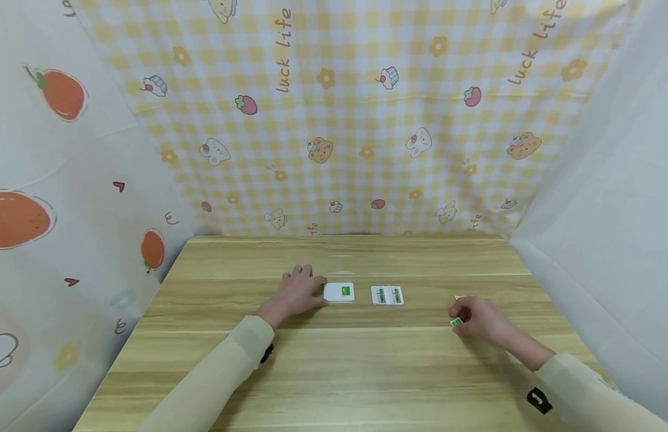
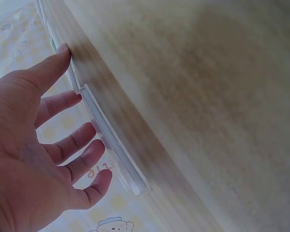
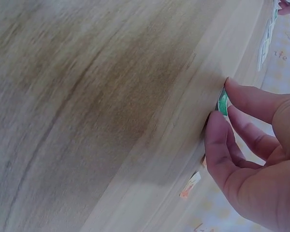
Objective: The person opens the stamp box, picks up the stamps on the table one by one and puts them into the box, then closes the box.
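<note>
On the wooden table lies a flat white tray (image 1: 333, 293) with a small green picture piece (image 1: 346, 291) on its right half. My left hand (image 1: 296, 294) holds the tray's left end, thumb at the near corner and index finger at the far one. The other left fingers are spread beside it. Toward the right side, my right hand (image 1: 481, 322) pinches another small green picture piece (image 3: 223, 103) between thumb and fingers, close over the tabletop. An orange-and-white piece (image 3: 190, 185) lies by that hand, partly hidden by it in the head view.
Between the hands sits a second white tray (image 1: 387, 295) with two matching green-and-white picture pieces. Clear flat plastic pieces (image 1: 340, 264) lie farther back on the table (image 1: 334, 372). A checked curtain (image 1: 355, 120) stands behind the far edge, and white cloth hangs at both sides.
</note>
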